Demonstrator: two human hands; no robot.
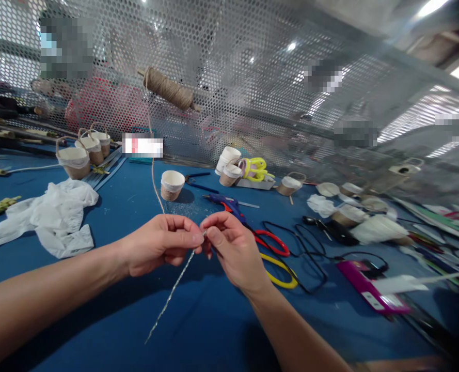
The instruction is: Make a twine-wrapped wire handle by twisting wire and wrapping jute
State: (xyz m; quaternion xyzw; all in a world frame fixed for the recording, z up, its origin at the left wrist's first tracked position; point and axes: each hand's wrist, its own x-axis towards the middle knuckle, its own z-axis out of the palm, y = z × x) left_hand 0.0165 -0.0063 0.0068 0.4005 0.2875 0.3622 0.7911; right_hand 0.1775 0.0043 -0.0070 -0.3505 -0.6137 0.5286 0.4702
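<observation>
My left hand (167, 243) and my right hand (233, 250) meet fingertip to fingertip above the blue table. Both are closed in a pinch on the upper end of a thin, silvery twisted cord (174, 287). Its loose tail slants down to the left. Brown twine (154, 181) comes down from a spool (169, 89) and passes out of sight behind my left hand; whether the fingers hold it too is hidden. Just beyond my hands stands a small cup (172, 185) with a white rim and brown base. A blue glue gun (225, 202) lies past my right hand.
Handled cups (74, 161) and crumpled white cloth (54, 217) are at left. Right of my hands lie red-and-yellow-handled scissors (278, 268), black cable (318, 258) and a purple box (368, 287). A perforated metal screen (229, 93) rises along the back.
</observation>
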